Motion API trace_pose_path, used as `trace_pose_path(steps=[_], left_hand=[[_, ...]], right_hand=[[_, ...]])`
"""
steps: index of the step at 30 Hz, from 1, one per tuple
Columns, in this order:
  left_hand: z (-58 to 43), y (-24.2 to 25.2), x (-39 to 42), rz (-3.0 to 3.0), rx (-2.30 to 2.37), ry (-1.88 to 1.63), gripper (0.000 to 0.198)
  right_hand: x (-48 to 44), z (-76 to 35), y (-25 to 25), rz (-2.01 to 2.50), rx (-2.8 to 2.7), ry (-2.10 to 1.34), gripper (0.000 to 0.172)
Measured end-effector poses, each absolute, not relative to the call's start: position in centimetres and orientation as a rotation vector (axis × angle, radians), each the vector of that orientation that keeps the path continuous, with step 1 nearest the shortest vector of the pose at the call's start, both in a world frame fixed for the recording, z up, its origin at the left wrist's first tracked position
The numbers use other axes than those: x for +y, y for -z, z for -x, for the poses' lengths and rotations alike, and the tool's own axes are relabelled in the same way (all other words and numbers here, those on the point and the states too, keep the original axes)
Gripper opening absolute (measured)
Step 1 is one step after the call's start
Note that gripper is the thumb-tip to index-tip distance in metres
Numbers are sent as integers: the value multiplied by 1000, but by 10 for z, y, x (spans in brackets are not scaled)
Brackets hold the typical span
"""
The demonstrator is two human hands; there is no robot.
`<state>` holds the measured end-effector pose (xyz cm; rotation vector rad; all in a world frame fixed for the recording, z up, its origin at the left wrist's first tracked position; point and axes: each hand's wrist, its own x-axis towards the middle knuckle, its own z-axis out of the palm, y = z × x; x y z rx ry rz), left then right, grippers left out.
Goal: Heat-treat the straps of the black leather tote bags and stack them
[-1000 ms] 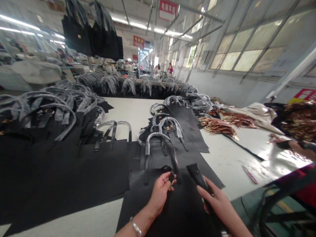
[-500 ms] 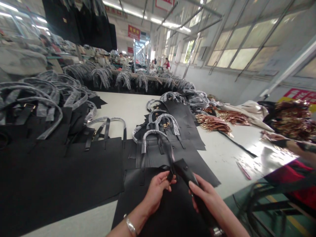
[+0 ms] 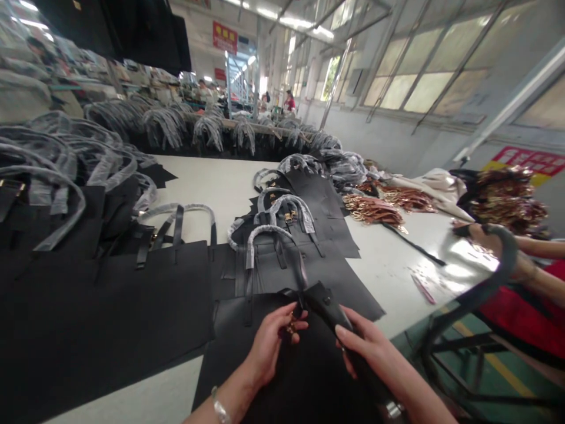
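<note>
Black leather bag panels [image 3: 132, 306] on the counter [image 3: 212, 188] already carry plastic-wrapped handles [image 3: 269, 229]. Nearest panel's strap [image 3: 326, 306] lies between the hands, fitting seemingly not finished. Left hand [image 3: 269, 347]: fingers [image 3: 295, 312] curled, pinching a small gold fitting [image 3: 291, 327]. Right hand [image 3: 371, 347]: fingers [image 3: 342, 333] closed on the strap.

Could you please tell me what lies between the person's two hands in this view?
In the head view, a black leather strap runs across the gap from the right hand to the left hand, where a small gold fitting shows.
</note>
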<state>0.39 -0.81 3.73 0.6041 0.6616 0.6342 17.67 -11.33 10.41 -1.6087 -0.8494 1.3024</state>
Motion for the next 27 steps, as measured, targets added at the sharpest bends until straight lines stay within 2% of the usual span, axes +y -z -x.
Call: trace_pose_path(steps=[6, 13, 17, 23, 27], left_hand=[[3, -34, -22, -300, 772, -518, 11], [6, -43, -32, -508, 726, -661, 24], [1, -43, -31, -321, 747, -720, 17], [-1, -46, -28, -198, 842, -596, 8], [4, -47, -35, -299, 841, -589, 13]], right_hand=[[-144, -180, -101, 1628, -862, -1326, 70], [-161, -177, -98, 1710, -818, -1312, 86], [-160, -167, -107, 1731, -865, -1312, 89], [-156, -159, -108, 1747, -885, -1317, 92], [-156, -159, -105, 1741, -906, -1327, 90]])
